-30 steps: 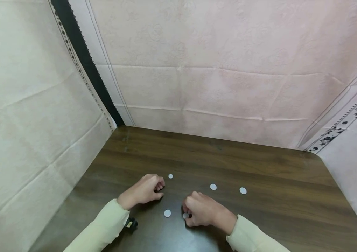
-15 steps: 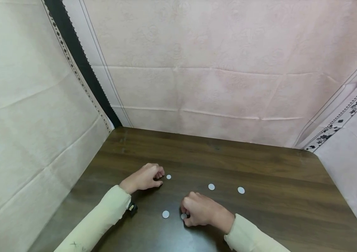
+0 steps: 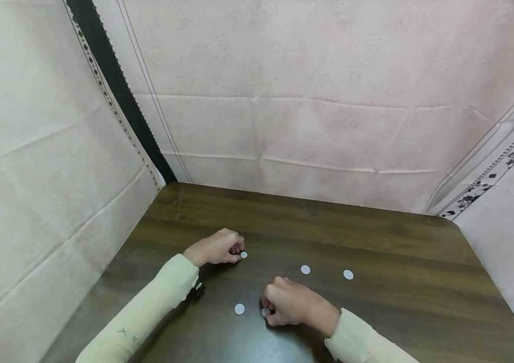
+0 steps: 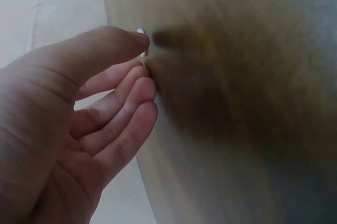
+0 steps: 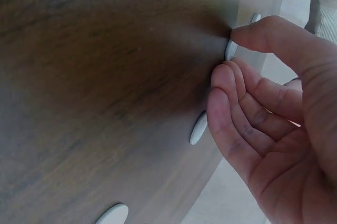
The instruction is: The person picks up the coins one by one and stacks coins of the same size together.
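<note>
Several thin white discs lie on the brown wooden table. My left hand (image 3: 218, 247) is at the far-left white disc (image 3: 244, 255), its thumb and index finger at the disc's edge. Seen from the left wrist, this disc (image 4: 141, 33) stands out behind the thumb tip, partly hidden by it. My right hand (image 3: 291, 301) pinches another white disc (image 3: 265, 312) at the table surface. The right wrist view has that disc (image 5: 230, 50) between thumb and index finger, the other fingers curled beside it.
One loose white disc (image 3: 239, 309) lies left of my right hand. Two more, a middle disc (image 3: 305, 269) and a right-hand disc (image 3: 348, 275), lie farther back. The wooden table (image 3: 375, 237) ends at a pale cloth (image 3: 307, 131) behind, with cloth on both sides.
My left hand has moved away from me and to the right, reaching the far-left disc. My right hand has stayed at its disc.
</note>
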The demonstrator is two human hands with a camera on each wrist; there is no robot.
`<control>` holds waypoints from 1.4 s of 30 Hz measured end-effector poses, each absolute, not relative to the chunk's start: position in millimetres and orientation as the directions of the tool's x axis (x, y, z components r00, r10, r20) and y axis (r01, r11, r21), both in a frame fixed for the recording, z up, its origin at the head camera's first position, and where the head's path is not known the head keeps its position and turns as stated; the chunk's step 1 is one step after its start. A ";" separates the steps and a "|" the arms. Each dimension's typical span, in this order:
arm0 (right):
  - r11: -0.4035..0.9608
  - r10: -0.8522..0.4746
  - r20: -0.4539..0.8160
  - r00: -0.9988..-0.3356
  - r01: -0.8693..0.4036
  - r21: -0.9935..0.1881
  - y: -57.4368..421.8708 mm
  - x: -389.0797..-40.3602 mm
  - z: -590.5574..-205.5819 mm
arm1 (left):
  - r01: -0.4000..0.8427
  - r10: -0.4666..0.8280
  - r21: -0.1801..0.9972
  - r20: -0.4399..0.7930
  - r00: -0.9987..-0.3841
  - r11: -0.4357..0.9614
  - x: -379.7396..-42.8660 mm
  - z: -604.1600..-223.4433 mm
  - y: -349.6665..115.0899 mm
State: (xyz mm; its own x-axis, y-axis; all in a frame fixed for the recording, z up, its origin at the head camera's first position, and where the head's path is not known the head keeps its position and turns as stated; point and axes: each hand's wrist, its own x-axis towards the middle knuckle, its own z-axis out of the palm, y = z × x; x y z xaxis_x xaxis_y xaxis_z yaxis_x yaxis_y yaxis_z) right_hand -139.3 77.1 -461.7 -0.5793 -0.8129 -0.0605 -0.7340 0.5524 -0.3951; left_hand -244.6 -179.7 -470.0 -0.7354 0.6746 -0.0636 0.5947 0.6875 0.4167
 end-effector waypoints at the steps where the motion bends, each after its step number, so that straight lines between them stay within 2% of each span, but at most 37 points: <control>1: 0.552 -0.813 -0.060 -0.579 -0.734 -0.395 77.5 -139.5 -462.1 | 0.600 0.681 0.414 -0.069 -0.729 0.684 -245.9 -469.2 -178.8; 15: 0.549 -0.815 -0.061 -0.576 -0.736 -0.396 77.6 -140.1 -462.0 | 0.661 0.749 0.389 -0.134 -0.649 0.642 -258.0 -459.6 -165.3; 24: 0.548 -0.817 -0.081 -0.571 -0.724 -0.418 77.6 -141.5 -461.9 | 0.678 0.756 0.351 -0.177 -0.630 0.646 -264.3 -460.5 -160.9; 34: 0.537 -0.824 -0.083 -0.561 -0.725 -0.432 77.2 -142.6 -463.0 | 0.726 0.758 0.217 -0.192 -0.624 0.652 -269.3 -465.2 -157.0; 42: 0.547 -0.820 -0.089 -0.566 -0.728 -0.412 78.1 -142.3 -463.0 | 0.734 0.763 0.212 -0.171 -0.623 0.646 -267.4 -463.9 -157.3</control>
